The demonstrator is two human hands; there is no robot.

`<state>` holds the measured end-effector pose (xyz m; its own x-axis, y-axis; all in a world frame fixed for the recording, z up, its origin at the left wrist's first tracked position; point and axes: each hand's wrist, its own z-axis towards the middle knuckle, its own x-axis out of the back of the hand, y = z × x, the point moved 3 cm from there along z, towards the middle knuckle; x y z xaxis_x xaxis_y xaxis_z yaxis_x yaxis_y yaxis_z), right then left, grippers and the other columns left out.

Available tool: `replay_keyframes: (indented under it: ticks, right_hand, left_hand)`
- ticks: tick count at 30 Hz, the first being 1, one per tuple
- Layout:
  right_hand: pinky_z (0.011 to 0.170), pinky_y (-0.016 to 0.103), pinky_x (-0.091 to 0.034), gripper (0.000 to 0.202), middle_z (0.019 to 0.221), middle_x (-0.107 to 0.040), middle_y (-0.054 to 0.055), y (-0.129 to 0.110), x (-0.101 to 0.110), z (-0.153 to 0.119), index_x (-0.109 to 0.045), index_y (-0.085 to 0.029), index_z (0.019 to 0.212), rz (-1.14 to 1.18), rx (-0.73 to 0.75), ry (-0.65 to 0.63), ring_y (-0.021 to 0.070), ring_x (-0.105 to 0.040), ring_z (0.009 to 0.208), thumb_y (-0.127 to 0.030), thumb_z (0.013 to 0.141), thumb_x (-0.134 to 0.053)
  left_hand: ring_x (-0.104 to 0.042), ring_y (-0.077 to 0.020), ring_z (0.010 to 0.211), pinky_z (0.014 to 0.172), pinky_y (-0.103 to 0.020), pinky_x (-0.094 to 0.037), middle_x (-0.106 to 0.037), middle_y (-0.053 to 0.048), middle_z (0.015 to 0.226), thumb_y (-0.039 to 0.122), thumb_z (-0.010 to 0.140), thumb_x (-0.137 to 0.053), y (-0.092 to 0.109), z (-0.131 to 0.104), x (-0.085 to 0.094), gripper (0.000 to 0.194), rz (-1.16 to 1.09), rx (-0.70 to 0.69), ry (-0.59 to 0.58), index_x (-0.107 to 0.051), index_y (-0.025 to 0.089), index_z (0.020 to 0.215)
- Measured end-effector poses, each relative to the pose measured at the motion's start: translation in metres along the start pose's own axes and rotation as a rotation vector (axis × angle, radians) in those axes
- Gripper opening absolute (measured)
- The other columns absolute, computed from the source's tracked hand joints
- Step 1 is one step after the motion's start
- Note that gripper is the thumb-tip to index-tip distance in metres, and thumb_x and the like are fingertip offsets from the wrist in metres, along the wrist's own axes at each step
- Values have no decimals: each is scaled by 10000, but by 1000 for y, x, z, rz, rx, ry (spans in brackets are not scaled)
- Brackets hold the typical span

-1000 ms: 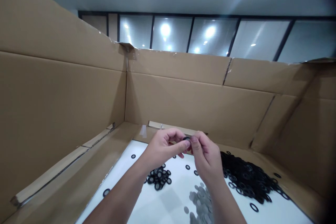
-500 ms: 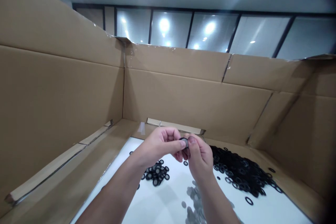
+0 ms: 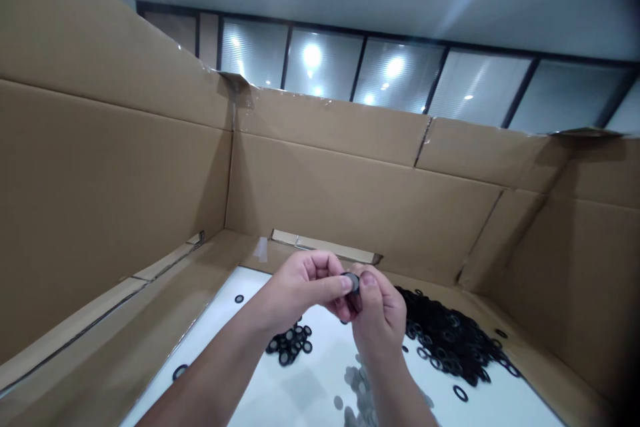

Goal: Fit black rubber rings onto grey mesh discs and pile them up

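My left hand (image 3: pixel 307 287) and my right hand (image 3: pixel 379 307) meet over the white board. Between their thumbs and fingers they pinch a small black ring with a grey disc (image 3: pixel 355 281) across its middle. Both thumbs lie against its near face; the far fingertips are partly hidden. Below my left hand lies a small heap of black rings with grey centres (image 3: pixel 290 345). Flat grey discs (image 3: pixel 361 383) are scattered under my right wrist, which covers some of them. To the right spreads a large pile of plain black rings (image 3: pixel 450 333).
Tall cardboard walls (image 3: pixel 320 180) surround the white board (image 3: pixel 305 387) on the left, far side and right. Single rings lie apart: one near the left edge (image 3: pixel 239 299), one by my left forearm (image 3: pixel 180 371), one before the large pile (image 3: pixel 461 393).
The view has tilted and shifted slightly, so the board appears further left. Both hands keep their pinch on the ring and disc, whose grey face now shows a little more.
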<state>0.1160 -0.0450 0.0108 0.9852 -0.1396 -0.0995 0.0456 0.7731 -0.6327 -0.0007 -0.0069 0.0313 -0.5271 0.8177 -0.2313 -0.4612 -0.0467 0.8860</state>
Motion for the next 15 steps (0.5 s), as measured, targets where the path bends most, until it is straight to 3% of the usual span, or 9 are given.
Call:
replay_keyframes:
  ticks: [4, 8, 15]
  right_hand:
    - [491, 234, -328, 424, 545, -471, -36, -8, 9, 9, -428, -195, 624, -270, 20, -175, 96, -433, 496, -335, 1023, -398]
    - [536, 250, -337, 427, 568, -505, -23, -7, 18, 18, -456, -192, 634, -447, -35, -355, 111, -480, 532, -367, 1018, -392]
    - [525, 254, -278, 409, 575, -449, -31, -10, 18, 21, -450, -191, 623, -630, 60, -439, 108, -410, 536, -401, 973, -471]
  left_hand:
    - [-690, -145, 690, 623, -255, -574, -694, -49, 728, 315, 855, -690, 9, -3, 6, 208, 136, 44, -33, -622, 121, 821]
    - [-681, -151, 726, 637, -253, -560, -698, -56, 761, 356, 865, -670, 16, -5, 11, 234, 313, 68, 13, -647, 123, 854]
    - [-693, -171, 736, 687, -269, -546, -735, -66, 743, 370, 803, -727, 20, -11, 10, 249, 513, 190, 85, -646, 136, 823]
